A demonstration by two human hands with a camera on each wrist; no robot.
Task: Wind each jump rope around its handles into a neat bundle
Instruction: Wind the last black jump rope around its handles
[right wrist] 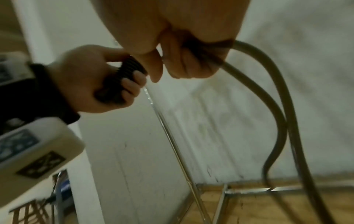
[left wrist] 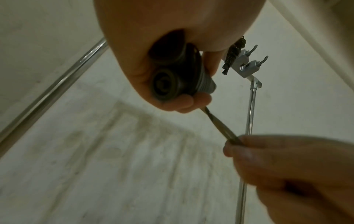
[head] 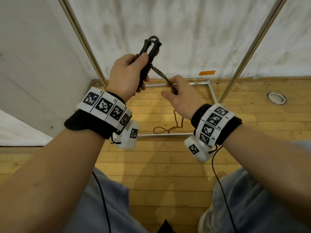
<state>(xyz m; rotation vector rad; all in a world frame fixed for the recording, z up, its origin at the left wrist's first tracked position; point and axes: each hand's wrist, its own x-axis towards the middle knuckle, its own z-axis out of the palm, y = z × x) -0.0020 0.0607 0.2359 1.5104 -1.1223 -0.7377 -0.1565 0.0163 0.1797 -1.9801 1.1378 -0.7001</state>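
the left hand (head: 125, 76) is curled around the two black handles (head: 146, 71) of a jump rope, held up in front of the wall, with several turns of rope (head: 161, 74) already wrapped around them. a taut stretch of rope runs down and right from the handles to the right hand (head: 178, 95), which pinches it between thumb and fingers (left wrist: 232, 149). in the right wrist view the slack hangs from that hand in a loop. more rope (head: 170, 127) lies on the wooden floor (head: 159, 174), near a metal frame (head: 168, 135).
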